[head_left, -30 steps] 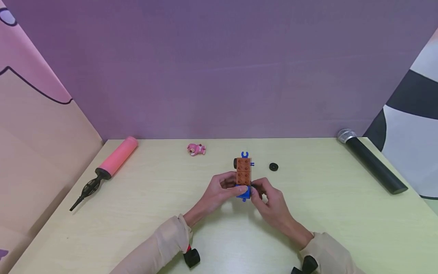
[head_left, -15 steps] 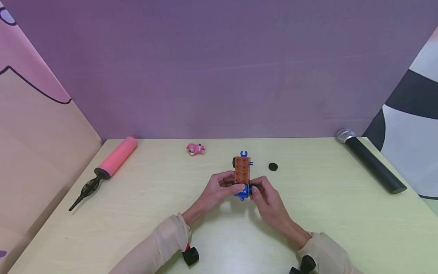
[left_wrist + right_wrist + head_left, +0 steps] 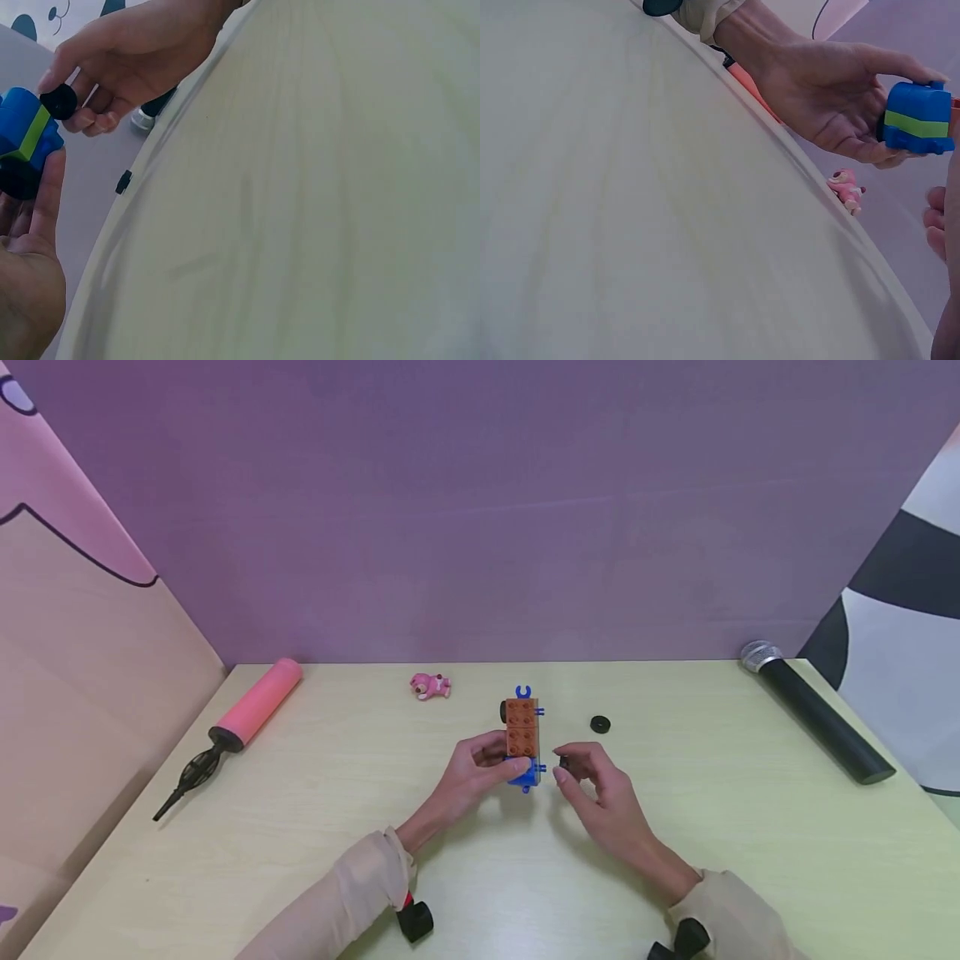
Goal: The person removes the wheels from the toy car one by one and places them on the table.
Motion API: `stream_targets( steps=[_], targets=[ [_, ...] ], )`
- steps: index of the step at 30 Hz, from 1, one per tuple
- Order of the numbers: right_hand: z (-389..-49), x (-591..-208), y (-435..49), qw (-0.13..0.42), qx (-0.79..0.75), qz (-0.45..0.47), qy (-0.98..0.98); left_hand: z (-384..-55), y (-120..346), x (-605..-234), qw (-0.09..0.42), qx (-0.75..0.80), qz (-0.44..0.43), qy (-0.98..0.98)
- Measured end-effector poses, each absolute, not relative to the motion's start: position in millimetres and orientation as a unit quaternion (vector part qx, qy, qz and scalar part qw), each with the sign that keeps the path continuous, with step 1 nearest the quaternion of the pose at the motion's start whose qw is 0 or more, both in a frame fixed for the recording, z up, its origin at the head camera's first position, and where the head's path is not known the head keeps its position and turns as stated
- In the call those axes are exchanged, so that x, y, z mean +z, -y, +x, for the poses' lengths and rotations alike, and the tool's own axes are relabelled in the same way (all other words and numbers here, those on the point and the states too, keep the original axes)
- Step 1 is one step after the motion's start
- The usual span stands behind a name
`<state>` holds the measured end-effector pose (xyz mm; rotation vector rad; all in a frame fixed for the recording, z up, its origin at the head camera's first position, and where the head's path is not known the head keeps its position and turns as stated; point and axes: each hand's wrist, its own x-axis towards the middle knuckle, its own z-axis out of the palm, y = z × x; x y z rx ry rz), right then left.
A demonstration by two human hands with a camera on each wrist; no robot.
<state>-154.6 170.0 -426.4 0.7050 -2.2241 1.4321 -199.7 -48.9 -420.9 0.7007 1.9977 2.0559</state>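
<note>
My left hand (image 3: 476, 772) grips the near, blue end of a toy car (image 3: 522, 727) above the table, thumb on top. The car has an orange studded body and a blue hook at its far end. On its right side two blue axle pegs stick out bare, while a black wheel (image 3: 503, 712) sits at its far left. To the right of the car, my right hand (image 3: 607, 793) pinches a small black wheel (image 3: 60, 102) between thumb and fingers, apart from the peg. A green band crosses the blue part (image 3: 917, 118) in the right wrist view.
Another black wheel (image 3: 600, 724) lies on the table (image 3: 315, 827) right of the car. Behind is a pink bear figure (image 3: 431, 686). A pink hand pump (image 3: 258, 706) lies at the left, a black microphone (image 3: 821, 718) at the right. A purple wall (image 3: 480, 527) rises beyond the table.
My right hand has drawn away to the right from the car's near end with the wheel, leaving the axle peg exposed. My left hand and the car have shifted slightly left.
</note>
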Motion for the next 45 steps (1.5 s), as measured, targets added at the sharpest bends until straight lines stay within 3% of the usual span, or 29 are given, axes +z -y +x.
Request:
stream_targets(
  steps=[8, 23, 45],
  targets=[
    [-161, -431, -183, 0.257, 0.486, 0.288, 0.784, -199, 53, -421, 0.091, 0.689, 0.225, -0.683],
    [-170, -424, -205, 0.283, 0.401, 0.342, 0.801, -200, 54, -423, 0.091, 0.691, 0.226, -0.681],
    [-178, -420, -232, 0.313, 0.336, 0.303, 0.835, -200, 54, -421, 0.084, 0.698, 0.233, -0.672]
  ],
)
